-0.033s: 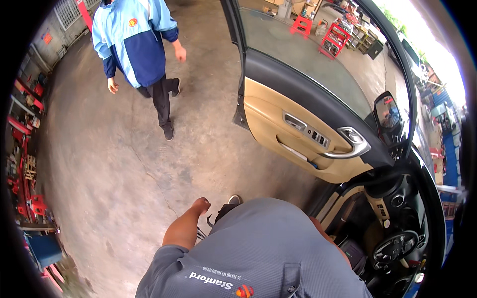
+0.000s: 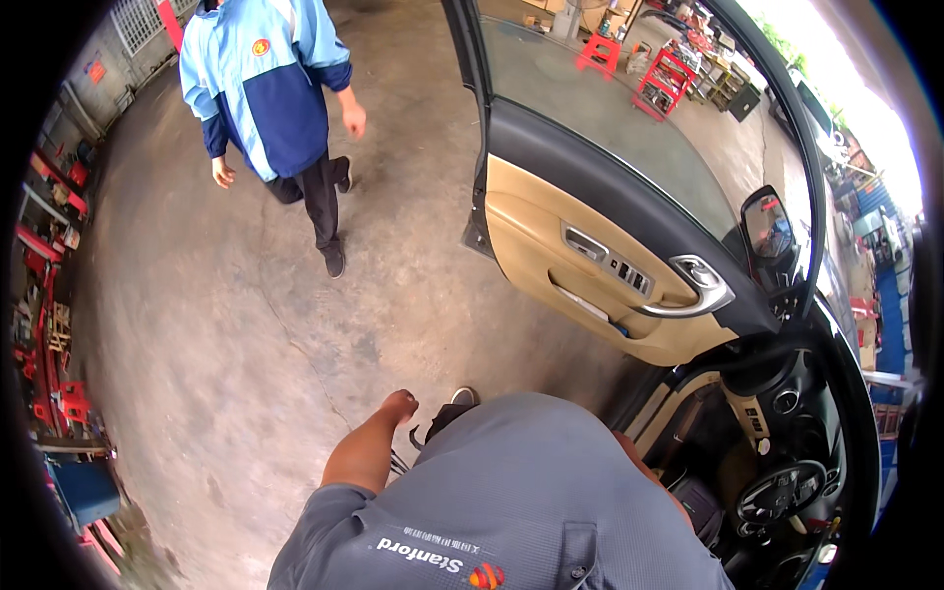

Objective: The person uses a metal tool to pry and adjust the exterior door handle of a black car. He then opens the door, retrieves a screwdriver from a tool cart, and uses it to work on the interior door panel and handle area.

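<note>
My left hand (image 2: 400, 406) hangs beside my grey shirt, over the concrete floor. Its fingers look curled in, and whatever they might hold is hidden. Dark straps or cords (image 2: 397, 462) show close to that arm. Of my right arm only a strip of forearm appears at the shirt's right edge; the hand is out of sight behind my body. To my right is the car's front door (image 2: 551, 216), swung wide, with tan and black trim. Beyond the sill the steering wheel (image 2: 784, 490) shows inside the cabin. Neither hand visibly touches the car.
A person in a blue jacket (image 2: 285, 108) stands ahead on the left, facing me, arms hanging. A side mirror (image 2: 767, 221) is by the door's front. Through the window glass I see a red tool cart (image 2: 664, 84) and a red stool (image 2: 599, 51). Cluttered racks line the far left.
</note>
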The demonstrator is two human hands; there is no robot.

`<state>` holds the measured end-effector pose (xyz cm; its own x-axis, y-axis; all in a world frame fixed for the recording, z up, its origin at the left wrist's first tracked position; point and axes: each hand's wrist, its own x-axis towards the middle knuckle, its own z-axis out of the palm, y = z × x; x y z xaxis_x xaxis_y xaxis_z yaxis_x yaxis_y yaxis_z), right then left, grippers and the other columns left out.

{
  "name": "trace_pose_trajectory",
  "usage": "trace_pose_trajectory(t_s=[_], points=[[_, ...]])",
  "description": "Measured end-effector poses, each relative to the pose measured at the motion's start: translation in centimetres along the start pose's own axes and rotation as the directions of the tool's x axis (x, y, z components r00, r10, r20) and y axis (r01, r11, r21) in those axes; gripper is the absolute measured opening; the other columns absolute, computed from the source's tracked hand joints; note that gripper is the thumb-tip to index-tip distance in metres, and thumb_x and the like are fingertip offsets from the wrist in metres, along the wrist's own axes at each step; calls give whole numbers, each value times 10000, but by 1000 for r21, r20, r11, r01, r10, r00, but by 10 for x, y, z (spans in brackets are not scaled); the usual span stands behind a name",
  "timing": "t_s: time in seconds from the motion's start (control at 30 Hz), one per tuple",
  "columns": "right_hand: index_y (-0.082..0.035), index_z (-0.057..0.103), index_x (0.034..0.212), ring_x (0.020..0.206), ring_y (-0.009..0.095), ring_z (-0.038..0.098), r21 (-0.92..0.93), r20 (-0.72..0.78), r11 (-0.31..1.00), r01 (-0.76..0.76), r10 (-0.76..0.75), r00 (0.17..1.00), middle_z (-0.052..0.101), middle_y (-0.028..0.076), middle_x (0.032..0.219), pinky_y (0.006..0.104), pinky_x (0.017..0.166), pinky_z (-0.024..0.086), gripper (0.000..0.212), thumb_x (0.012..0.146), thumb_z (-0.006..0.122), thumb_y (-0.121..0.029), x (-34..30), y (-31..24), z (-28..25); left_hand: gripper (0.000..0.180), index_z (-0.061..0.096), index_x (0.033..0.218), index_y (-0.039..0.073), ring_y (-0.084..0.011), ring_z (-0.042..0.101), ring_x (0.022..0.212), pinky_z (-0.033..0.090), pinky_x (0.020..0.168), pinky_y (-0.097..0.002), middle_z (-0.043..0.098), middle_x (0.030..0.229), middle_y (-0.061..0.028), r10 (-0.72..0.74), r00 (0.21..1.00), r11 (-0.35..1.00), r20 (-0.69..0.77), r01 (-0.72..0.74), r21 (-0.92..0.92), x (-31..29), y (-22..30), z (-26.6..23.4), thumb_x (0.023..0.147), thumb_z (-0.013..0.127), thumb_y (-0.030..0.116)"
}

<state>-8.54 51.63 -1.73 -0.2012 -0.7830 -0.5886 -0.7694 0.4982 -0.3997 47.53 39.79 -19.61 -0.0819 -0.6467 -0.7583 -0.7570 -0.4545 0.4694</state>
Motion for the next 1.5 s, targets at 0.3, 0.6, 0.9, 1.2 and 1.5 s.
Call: trace_pose_trajectory(t_s=[0.3,0.6,0.9,1.2,1.5], points=[[-1,658,1130,993,360,670,-8,-45,1000,-12,12,999,701,215,1020,416,812,517,369,897,638,-286,19,95,35,308,723,1027,40,-385,641,1076,524,898,-438,697,1103,-199,239,963,891,127,-270,365,22,23,-2,814,579,210],[-10,659,1132,978,369,672,92,-34,976,-199,203,979,701,215,1022,431,796,518,364,879,640,-270,-44,26,3,325,700,991,38,-363,681,935,546,788,-430,701,1015,-215,236,971,966,-37,-230,122,87,54,20,842,580,302],[-53,675,1170,1065,361,651,308,-12,910,-279,297,955,691,189,1134,418,878,516,347,891,617,-252,-59,16,57,358,677,1033,0,-341,697,795,545,714,-441,704,888,-214,205,975,979,81,-205,-6,57,83,-13,874,588,309],[-90,702,1145,1072,364,650,291,-22,892,-347,369,929,692,184,1130,433,912,516,328,867,624,-246,-42,71,128,311,693,1020,10,-387,681,928,528,774,-465,701,1016,-230,376,888,794,266,-456,401,-3,64,-71,860,633,271],[-94,721,1041,1017,396,657,319,-3,867,-384,406,914,690,216,1057,473,853,527,272,840,607,-235,-7,113,127,362,662,1110,24,-400,653,1005,517,840,-461,681,1087,-235,206,950,854,234,-291,431,18,164,-54,884,610,302]])
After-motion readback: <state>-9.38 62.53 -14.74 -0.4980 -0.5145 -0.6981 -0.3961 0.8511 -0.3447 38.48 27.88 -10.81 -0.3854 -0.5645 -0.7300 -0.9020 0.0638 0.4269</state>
